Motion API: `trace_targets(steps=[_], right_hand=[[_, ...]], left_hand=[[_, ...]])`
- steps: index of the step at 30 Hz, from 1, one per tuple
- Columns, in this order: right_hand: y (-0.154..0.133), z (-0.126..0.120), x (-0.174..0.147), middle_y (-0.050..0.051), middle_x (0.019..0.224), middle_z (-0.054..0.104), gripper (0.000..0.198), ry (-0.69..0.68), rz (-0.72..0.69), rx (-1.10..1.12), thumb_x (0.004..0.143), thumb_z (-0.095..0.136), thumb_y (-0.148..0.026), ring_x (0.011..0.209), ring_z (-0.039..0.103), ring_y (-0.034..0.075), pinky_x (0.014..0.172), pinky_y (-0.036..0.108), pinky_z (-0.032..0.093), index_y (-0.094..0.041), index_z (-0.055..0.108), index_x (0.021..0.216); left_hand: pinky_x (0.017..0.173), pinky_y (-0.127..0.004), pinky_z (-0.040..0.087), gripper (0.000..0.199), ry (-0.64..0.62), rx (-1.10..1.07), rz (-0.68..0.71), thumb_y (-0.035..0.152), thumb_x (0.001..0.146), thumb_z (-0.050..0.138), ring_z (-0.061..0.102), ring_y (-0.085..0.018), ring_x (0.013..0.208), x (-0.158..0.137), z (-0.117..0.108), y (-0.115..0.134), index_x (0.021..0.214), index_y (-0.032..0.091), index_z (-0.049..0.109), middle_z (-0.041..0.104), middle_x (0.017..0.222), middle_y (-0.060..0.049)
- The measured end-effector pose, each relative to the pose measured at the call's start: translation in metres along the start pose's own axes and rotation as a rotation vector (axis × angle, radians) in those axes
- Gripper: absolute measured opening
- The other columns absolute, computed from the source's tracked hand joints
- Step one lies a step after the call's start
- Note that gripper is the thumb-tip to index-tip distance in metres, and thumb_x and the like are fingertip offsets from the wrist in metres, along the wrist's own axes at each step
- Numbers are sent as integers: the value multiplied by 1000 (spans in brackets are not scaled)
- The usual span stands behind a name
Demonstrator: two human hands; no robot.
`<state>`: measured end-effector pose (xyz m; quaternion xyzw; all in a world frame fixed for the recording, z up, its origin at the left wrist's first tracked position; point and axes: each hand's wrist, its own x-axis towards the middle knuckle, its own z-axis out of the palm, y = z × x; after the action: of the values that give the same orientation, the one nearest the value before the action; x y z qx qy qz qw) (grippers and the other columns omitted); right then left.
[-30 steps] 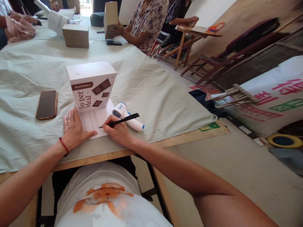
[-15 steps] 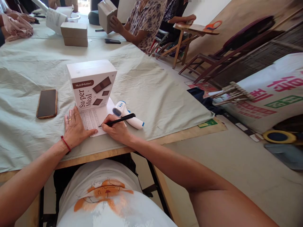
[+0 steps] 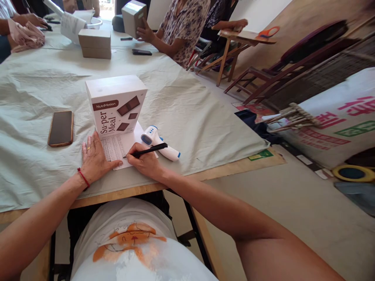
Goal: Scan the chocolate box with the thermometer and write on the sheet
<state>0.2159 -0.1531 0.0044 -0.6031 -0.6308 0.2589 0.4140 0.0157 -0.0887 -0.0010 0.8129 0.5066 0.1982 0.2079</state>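
Observation:
My right hand (image 3: 145, 160) is closed around a black pen (image 3: 150, 150), its tip at a sheet of paper (image 3: 129, 140) covered in part with rows of small handwriting. Flat on the table, my left hand (image 3: 95, 156) lies open along the paper's left side, thumb stretched over its lower edge. A white box (image 3: 117, 103) marked "NutriMotion Su-per Meal" stands upright on the far part of the sheet and hides it there. Just beyond my right hand, a white and blue infrared thermometer (image 3: 161, 143) lies on its side.
A smartphone (image 3: 61, 128) lies left of my left hand on the pale tablecloth (image 3: 187, 117). Farther back are a cardboard box (image 3: 95, 43), a dark phone (image 3: 141, 52) and a co-worker's hand (image 3: 145, 31) holding another box (image 3: 134, 18). Chairs (image 3: 263, 74) stand at the right.
The whole view has shifted slightly, so things appear a little farther right. My right hand keeps the pen on the paper, and my left hand stays in place.

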Motion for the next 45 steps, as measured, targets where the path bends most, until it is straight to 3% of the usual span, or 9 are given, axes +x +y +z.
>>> trace_targets(steps=[19, 31, 45], right_hand=[[0, -1, 0, -2, 67, 60, 15, 25, 48, 75, 78, 59, -33, 67, 55, 17, 68, 33, 49, -27, 49, 68], [4, 0, 0, -2, 68, 60, 16, 9, -19, -2, 81, 60, -31, 68, 55, 17, 68, 34, 49, -27, 48, 70], [6, 0, 0, -1, 67, 59, 15, 44, 19, 35, 78, 59, -31, 67, 54, 18, 67, 34, 49, -27, 48, 68]], left_hand=[[129, -70, 1, 145, 11, -32, 5, 63, 61, 90, 10, -51, 162, 0, 0, -1, 169, 11, 9, 17, 174, -29], [130, -67, 3, 143, -44, 74, -47, 58, 66, 87, 8, -49, 163, -1, -6, 10, 168, 6, 1, 16, 174, -31], [131, -65, 1, 143, -99, 100, -88, 58, 67, 86, 6, -48, 163, -1, -11, 17, 167, 1, 1, 11, 174, -33]])
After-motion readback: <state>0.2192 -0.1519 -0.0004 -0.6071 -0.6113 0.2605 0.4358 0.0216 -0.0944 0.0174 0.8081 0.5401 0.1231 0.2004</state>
